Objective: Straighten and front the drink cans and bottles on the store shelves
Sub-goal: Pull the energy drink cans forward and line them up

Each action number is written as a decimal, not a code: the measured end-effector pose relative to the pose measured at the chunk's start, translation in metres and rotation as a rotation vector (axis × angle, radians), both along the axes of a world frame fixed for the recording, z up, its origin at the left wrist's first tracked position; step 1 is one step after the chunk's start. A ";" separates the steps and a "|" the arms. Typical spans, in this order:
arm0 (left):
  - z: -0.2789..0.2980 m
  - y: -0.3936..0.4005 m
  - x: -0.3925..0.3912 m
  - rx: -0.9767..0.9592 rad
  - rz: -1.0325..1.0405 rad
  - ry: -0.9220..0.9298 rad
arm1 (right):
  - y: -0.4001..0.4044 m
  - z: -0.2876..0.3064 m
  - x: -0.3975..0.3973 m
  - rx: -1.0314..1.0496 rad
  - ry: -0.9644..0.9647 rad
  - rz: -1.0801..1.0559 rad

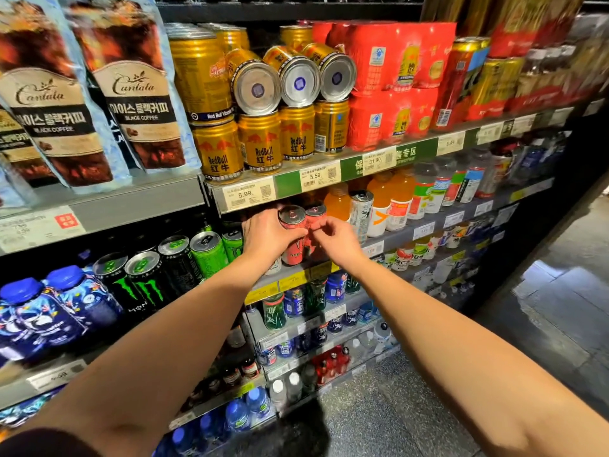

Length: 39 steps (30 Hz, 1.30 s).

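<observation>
1. At the centre of the frame the left hand [267, 237] wraps its fingers round a red can [294, 234] on the second shelf, thumb across the front, holding it tilted slightly towards the camera.
2. The right hand [333, 240] is just right of it, fingers curled and pinching at the side of that can or of the second red can [316, 225] behind it; which one it actually grips I cannot tell.
3. The step in hand looks like fronting the red cans: bringing them to the shelf lip [296, 275] and turning the logo outward.
4. To do it well, set the held can upright first, base flat, before letting go; a tilted can will likely knock its neighbour.
5. Turn it by the body, not the top, until the printed mark faces straight out.
6. Slide the second can up touching the first, keeping the row square with the white can [361, 216] to the right.
7. The green cans [211, 252] left of centre already stand near the edge.
8. Higher up, three gold cans [293, 79] lie on their sides atop the upright ones; these probably need standing later.
</observation>
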<state>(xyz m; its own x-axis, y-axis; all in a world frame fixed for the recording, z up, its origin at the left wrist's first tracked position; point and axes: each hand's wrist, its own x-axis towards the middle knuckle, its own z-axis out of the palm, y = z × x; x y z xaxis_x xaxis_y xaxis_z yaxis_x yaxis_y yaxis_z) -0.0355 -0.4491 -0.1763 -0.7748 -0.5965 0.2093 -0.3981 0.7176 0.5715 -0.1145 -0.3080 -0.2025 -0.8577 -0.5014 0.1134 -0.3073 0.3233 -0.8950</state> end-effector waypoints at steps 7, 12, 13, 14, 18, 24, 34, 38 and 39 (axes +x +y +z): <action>-0.006 -0.002 -0.009 0.017 0.050 -0.060 | -0.004 -0.005 -0.006 0.016 0.011 0.044; -0.005 0.002 -0.012 -0.069 0.065 -0.063 | -0.007 -0.007 -0.009 0.006 0.001 0.031; -0.004 0.001 -0.013 -0.083 0.065 -0.078 | -0.008 -0.007 -0.010 0.012 0.010 0.025; -0.004 0.001 -0.014 -0.097 0.065 -0.106 | -0.008 -0.008 -0.011 0.022 0.016 0.018; -0.001 -0.001 -0.016 -0.149 0.054 -0.204 | -0.010 -0.010 -0.011 0.028 0.033 -0.008; -0.006 0.004 -0.010 -0.194 -0.021 -0.093 | -0.005 -0.017 -0.006 0.058 0.040 -0.049; -0.020 0.033 0.013 0.054 -0.366 0.262 | 0.014 -0.018 0.015 -0.003 -0.015 -0.253; -0.025 0.038 0.008 0.141 -0.420 0.255 | 0.021 -0.015 0.023 -0.014 -0.011 -0.331; -0.026 0.040 0.006 0.161 -0.422 0.247 | 0.024 -0.015 0.024 -0.011 -0.008 -0.345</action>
<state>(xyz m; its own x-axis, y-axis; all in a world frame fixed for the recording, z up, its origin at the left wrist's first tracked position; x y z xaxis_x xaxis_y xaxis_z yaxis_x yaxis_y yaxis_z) -0.0297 -0.4093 -0.2027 -0.8941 -0.2820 0.3479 0.0685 0.6816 0.7285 -0.0902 -0.2836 -0.2170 -0.9773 -0.1809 0.1099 -0.1749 0.3977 -0.9007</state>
